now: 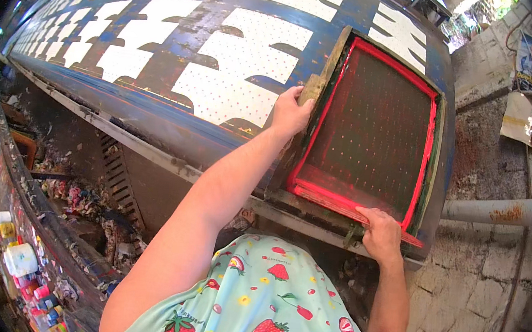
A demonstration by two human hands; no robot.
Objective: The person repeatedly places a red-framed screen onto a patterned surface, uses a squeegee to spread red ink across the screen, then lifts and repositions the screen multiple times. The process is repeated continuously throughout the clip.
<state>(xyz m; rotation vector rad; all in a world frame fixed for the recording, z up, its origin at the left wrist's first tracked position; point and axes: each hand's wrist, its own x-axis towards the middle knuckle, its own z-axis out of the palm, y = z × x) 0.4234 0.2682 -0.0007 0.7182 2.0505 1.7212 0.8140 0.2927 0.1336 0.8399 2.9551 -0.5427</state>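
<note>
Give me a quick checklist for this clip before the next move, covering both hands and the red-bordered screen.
1. Left hand on the screen: ok, it holds the wooden block at the left side.
2. Right hand at the near edge: ok for contact; cannot tell whether the fingers grip underneath.
3. Red border fully in view: not ok, the right hand overlaps its near side.
4. Screen flat against the table: cannot tell, its underside is hidden.
5. Visible white pieces lying flat: ok, they look flat in rows.
</note>
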